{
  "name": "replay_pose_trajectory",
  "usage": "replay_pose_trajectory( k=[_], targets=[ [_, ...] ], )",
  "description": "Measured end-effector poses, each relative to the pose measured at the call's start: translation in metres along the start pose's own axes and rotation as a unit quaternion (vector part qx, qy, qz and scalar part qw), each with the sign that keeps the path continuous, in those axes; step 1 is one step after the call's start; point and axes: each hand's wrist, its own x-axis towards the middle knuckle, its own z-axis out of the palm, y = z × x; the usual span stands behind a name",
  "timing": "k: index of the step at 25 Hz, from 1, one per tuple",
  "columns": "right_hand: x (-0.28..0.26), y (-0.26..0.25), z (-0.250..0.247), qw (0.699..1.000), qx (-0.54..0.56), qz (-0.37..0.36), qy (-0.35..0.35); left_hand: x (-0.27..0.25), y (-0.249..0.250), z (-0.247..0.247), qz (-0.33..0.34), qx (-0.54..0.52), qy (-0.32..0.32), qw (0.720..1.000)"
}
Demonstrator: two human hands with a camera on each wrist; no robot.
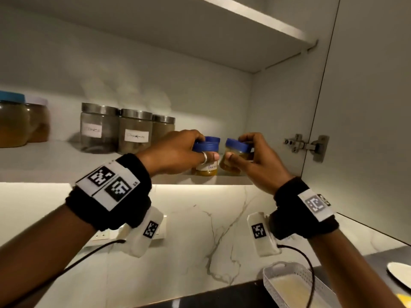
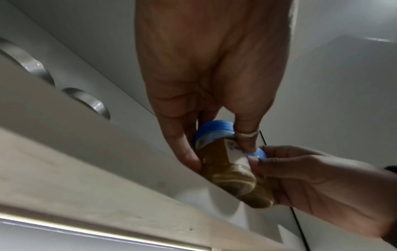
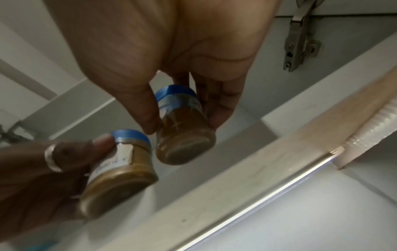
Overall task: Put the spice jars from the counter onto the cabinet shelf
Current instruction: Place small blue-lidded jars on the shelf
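Note:
Two small spice jars with blue lids hang side by side at the front right of the cabinet shelf (image 1: 66, 165). My left hand (image 1: 205, 150) grips the labelled jar (image 1: 206, 168) just under its lid. The right hand (image 1: 238, 150) holds the other jar (image 1: 231, 165), which is tilted. Seen from the left wrist, the left hand (image 2: 221, 152) pinches the labelled jar (image 2: 225, 169). In the right wrist view the right hand (image 3: 183, 118) holds its jar (image 3: 187, 144) beside the labelled jar (image 3: 122, 169). Both bases show from below, clear of the shelf board.
Three steel-lidded glass jars (image 1: 135, 132) stand further back on the shelf, with two larger jars (image 1: 13, 121) at far left. The cabinet door (image 1: 367, 107) stands open on the right, its hinge (image 1: 307, 145) close by. Below, a white basket (image 1: 293, 285) and a plate (image 1: 400, 274) sit on the counter.

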Motion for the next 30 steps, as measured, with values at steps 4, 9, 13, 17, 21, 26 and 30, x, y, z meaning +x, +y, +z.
replay_pose_trajectory(
  k=[4, 9, 13, 17, 21, 26, 30],
  targets=[
    [0.021, 0.022, 0.001, 0.995, -0.094, 0.020, -0.029, 0.020, -0.006, 0.000, -0.002, 0.054, -0.037, 0.998],
    [0.039, 0.032, -0.001, 0.984, -0.166, 0.023, -0.068, 0.035, 0.005, 0.000, -0.004, 0.160, -0.093, 0.983],
    [0.045, 0.010, -0.028, 0.969, -0.239, -0.035, -0.055, 0.045, 0.034, -0.019, 0.001, 0.292, -0.102, 0.951],
    [0.056, -0.032, -0.060, 0.955, -0.266, -0.108, -0.069, 0.053, 0.078, -0.045, 0.016, 0.304, -0.117, 0.945],
    [0.072, -0.040, -0.059, 0.926, -0.322, -0.125, -0.152, 0.065, 0.083, -0.040, -0.004, 0.371, -0.182, 0.910],
    [0.091, -0.025, -0.045, 0.869, -0.413, -0.126, -0.242, 0.080, 0.064, -0.027, 0.010, 0.422, -0.202, 0.884],
    [0.114, -0.021, -0.032, 0.831, -0.474, -0.115, -0.267, 0.093, 0.059, -0.028, -0.004, 0.421, -0.225, 0.879]
  ],
)
